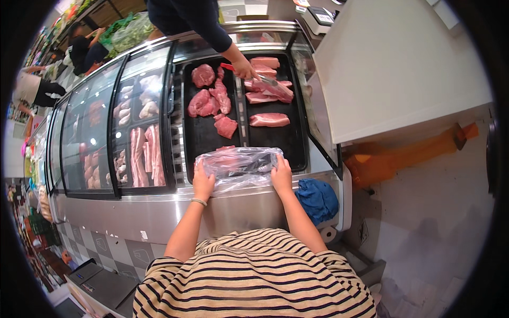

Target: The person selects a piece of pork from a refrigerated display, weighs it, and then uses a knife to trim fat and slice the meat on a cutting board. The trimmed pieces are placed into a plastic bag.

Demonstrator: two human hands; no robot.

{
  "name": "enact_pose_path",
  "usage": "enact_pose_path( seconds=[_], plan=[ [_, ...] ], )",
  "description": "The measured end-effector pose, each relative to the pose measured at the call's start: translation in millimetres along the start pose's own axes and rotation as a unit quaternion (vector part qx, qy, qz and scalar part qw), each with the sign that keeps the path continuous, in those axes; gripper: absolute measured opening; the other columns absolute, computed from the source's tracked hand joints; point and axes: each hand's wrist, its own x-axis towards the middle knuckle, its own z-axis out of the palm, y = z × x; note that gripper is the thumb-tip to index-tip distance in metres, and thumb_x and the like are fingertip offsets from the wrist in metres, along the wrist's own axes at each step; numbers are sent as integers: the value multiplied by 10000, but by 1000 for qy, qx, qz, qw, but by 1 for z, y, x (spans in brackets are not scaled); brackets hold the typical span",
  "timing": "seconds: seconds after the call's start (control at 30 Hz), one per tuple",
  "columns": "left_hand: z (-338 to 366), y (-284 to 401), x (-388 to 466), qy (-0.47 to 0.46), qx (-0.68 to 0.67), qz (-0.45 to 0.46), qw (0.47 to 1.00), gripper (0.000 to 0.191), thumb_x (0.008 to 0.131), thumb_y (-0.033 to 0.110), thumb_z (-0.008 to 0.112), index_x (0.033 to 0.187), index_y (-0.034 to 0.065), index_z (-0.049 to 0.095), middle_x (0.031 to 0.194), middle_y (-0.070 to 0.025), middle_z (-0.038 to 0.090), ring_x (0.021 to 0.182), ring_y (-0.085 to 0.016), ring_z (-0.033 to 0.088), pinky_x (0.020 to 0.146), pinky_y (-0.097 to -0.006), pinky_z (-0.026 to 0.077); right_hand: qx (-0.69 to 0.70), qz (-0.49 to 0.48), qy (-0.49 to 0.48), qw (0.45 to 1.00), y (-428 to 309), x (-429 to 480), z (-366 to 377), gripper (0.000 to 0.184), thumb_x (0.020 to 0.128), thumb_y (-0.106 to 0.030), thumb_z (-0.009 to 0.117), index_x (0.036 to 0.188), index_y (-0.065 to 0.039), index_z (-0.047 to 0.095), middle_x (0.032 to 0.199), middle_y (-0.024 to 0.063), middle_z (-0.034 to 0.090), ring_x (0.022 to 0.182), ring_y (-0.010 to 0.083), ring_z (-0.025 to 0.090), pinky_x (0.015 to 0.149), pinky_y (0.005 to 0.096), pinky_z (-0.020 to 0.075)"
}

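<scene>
A clear plastic bag [242,167] is stretched wide between my two hands over the near edge of the meat display case. My left hand [203,181] grips its left side, my right hand [281,173] its right side. Reddish meat shows under or through the film; I cannot tell whether any is inside. Beyond lie a black tray [199,137] with several pieces of red meat [203,102] and another black tray [274,148] with slabs of pork [269,120]. Across the case, another person's hand [243,67] holds red-handled metal tongs [267,79] at one slab.
A blue cloth [317,200] lies on the ledge right of my right hand. Glass covers [139,103] close off the left sections, with pork belly strips [147,155] beneath. A white panel [397,71] stands right of the case. Other people [81,47] are at the far left.
</scene>
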Motion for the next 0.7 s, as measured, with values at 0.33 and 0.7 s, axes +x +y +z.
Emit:
enact_pose_path(
  seconds=[0.33,0.7],
  plan=[
    [-5,6,0,4,14,-6,1000,680,767,74,607,1395,8,353,1247,-297,512,1106,-457,536,940,-470,457,4,11,-4,1000,-11,-2,-3,454,802,-3,527,1253,-45,501,1056,220,539,928,449,576,792,490,488],
    [-7,11,1,-9,30,-25,999,679,778,97,619,1398,6,357,1242,-296,518,1092,-453,547,937,-463,457,21,18,3,1000,-13,0,-4,453,782,7,520,1235,-18,527,1001,229,549,919,439,568,798,469,476]
  ],
)
